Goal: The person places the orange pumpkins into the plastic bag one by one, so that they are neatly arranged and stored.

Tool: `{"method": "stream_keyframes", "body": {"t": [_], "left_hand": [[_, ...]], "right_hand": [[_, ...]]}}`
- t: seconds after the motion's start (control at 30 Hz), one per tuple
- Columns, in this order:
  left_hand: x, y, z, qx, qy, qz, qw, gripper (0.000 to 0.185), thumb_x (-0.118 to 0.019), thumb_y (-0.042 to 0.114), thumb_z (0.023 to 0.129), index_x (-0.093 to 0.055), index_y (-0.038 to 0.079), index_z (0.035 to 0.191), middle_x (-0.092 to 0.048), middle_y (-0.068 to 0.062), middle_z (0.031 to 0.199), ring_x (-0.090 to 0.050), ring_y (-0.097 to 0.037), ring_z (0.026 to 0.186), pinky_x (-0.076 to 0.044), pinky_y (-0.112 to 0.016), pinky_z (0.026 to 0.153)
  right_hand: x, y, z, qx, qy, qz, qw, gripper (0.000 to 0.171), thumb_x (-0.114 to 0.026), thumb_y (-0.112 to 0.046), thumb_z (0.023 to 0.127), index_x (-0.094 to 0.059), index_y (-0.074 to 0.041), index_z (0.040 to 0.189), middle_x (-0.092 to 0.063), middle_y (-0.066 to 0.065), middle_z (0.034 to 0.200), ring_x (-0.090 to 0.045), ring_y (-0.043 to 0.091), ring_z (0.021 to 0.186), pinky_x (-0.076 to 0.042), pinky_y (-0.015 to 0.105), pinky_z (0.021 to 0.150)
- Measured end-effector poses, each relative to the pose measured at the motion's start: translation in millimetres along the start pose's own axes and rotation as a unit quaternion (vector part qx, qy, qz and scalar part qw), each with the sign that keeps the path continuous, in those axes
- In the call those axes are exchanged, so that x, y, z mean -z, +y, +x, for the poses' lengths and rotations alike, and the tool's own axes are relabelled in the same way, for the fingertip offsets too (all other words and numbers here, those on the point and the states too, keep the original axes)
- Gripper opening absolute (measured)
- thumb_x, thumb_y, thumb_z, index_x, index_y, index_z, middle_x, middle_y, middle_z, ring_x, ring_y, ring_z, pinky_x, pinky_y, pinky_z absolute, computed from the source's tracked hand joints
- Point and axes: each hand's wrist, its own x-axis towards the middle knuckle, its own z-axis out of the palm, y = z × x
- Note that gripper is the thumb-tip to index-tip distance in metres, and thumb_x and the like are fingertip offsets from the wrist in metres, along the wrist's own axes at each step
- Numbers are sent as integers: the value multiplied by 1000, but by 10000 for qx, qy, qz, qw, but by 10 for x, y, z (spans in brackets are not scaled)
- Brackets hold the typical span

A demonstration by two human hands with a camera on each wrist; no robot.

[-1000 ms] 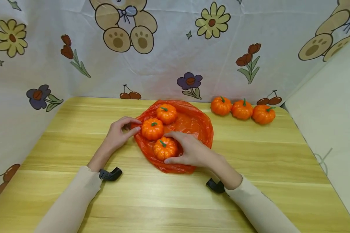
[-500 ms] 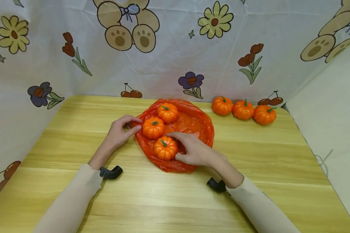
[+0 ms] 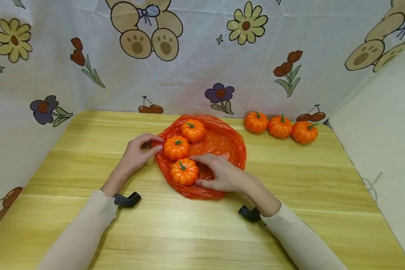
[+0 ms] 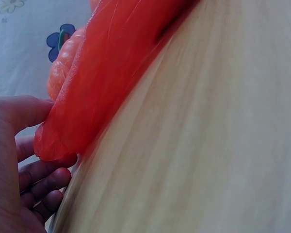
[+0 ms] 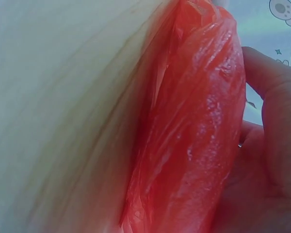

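Note:
A red plastic bag [image 3: 219, 140] lies spread open on the wooden table, its rim rolled into a ring. Inside, along its left side, sit three small orange pumpkins with green stems: a back one [image 3: 193, 131], a middle one [image 3: 176, 148] and a front one [image 3: 184, 172]. My left hand [image 3: 139, 152] holds the bag's left rim, thumb and fingers on either side of it. Over the bag reaches my right hand [image 3: 219, 173], thumb and fingers spread apart at the right side of the front pumpkin. In the right wrist view the rolled rim [image 5: 199, 126] hides the fingertips.
Three more orange pumpkins [image 3: 279, 126] stand in a row at the table's back right. A printed cloth [image 3: 189, 82] hangs behind the table [image 3: 290, 180], and a pale wall [image 3: 388, 131] rises on the right.
My right thumb has drawn back from the front pumpkin's near side. That pumpkin has shifted left, closer to the middle one. The left hand stays at the bag's rim.

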Motion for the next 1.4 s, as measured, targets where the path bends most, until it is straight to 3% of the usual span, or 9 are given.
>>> {"method": "stream_keyframes", "body": {"t": [0.33, 0.53, 0.7, 1.03, 1.17, 1.4], "left_hand": [[10, 9, -9, -26, 40, 30, 10000, 20, -76, 21, 99, -79, 13, 117, -72, -8, 109, -54, -18, 89, -43, -25, 78], [3, -4, -10, 3, 41, 81, 10000, 20, -75, 22, 99, -79, 15, 117, -71, -6, 107, -53, -19, 88, -42, -25, 78], [-3, 2, -21, 13, 13, 97, 10000, 20, -76, 23, 99, -79, 15, 117, -70, -5, 107, -54, -20, 88, -42, -25, 78], [-1, 13, -13, 23, 2, 118, 9999, 20, -75, 23, 100, -79, 15, 118, -70, -6, 107, -53, -20, 89, -42, -25, 78], [-4, 1, -19, 36, 3, 121, 9999, 20, -75, 22, 100, -79, 15, 118, -71, -6, 108, -53, -19, 89, -42, -24, 79], [-7, 5, -12, -5, 2, 73, 10000, 19, -76, 22, 99, -79, 15, 117, -70, -4, 107, -54, -18, 89, -43, -23, 78]], "right_hand": [[106, -41, -33, -147, 5, 92, 9998, 73, -80, -40, 95, -50, -14, 156, -57, 0, 154, -52, 20, 144, -39, 44, 122], [269, -38, -71, 12, 353, 302, 9989, 63, -78, -35, 97, -55, -10, 151, -63, 6, 148, -59, 21, 138, -45, 45, 117], [437, 65, -124, -118, 731, 524, 9959, 54, -75, -32, 99, -58, -14, 148, -66, 7, 143, -60, 23, 135, -45, 47, 116], [821, 503, -329, -588, 1957, 1039, 9734, 46, -75, -22, 100, -63, -9, 142, -67, 10, 141, -62, 31, 134, -46, 52, 115], [929, 644, -427, -947, 2213, 1118, 9641, 45, -74, -23, 101, -63, -10, 143, -67, 8, 141, -63, 31, 133, -47, 51, 114], [1120, 834, -618, -1206, 2588, 1009, 9530, 46, -72, -24, 102, -62, -11, 145, -65, 11, 143, -59, 28, 135, -45, 53, 114]]}}
